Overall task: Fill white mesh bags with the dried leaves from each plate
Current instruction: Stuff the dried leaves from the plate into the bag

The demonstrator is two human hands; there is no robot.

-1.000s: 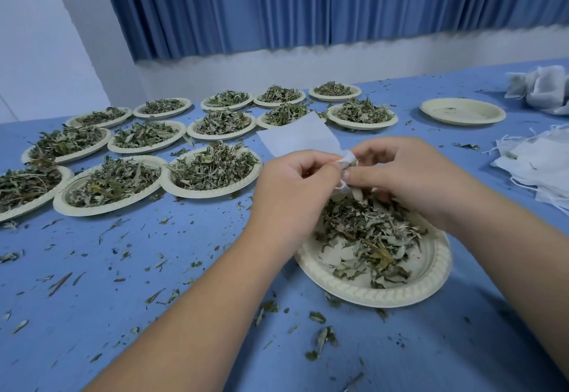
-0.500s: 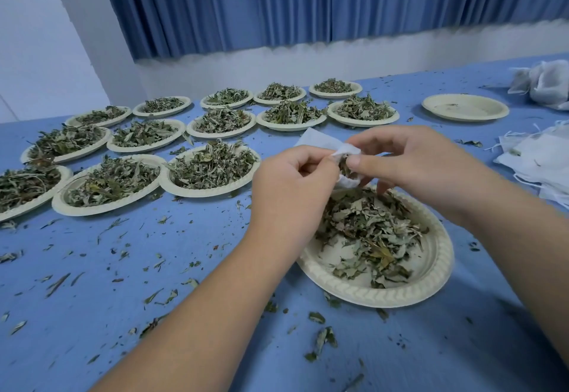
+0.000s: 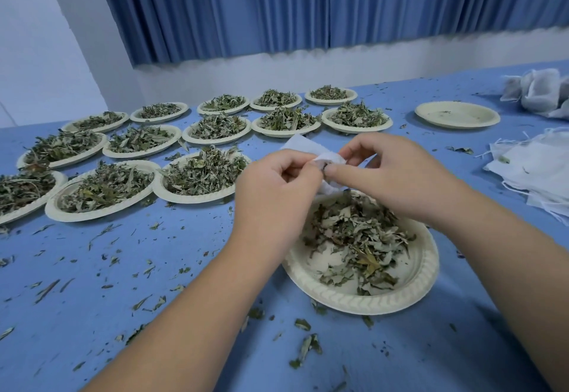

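Observation:
A small white mesh bag (image 3: pixel 308 147) is held above the far rim of a cream paper plate (image 3: pixel 426 271) that carries a loose pile of dried leaves (image 3: pixel 354 237). My left hand (image 3: pixel 274 194) pinches the bag's mouth from the left. My right hand (image 3: pixel 397 176) pinches it from the right, thumb and fingers curled on the fabric. Most of the bag is hidden behind my fingers.
Several plates of dried leaves (image 3: pixel 203 173) stand in rows at the left and back. An almost bare plate (image 3: pixel 457 114) sits at the back right. Flat white bags (image 3: pixel 535 169) lie at the right edge, filled ones (image 3: pixel 538 89) beyond. Leaf crumbs litter the blue table (image 3: pixel 123 283).
The bag, spread flat and upright a second ago, is now bunched low between my fingers. Both hands have shifted slightly to the right over the plate.

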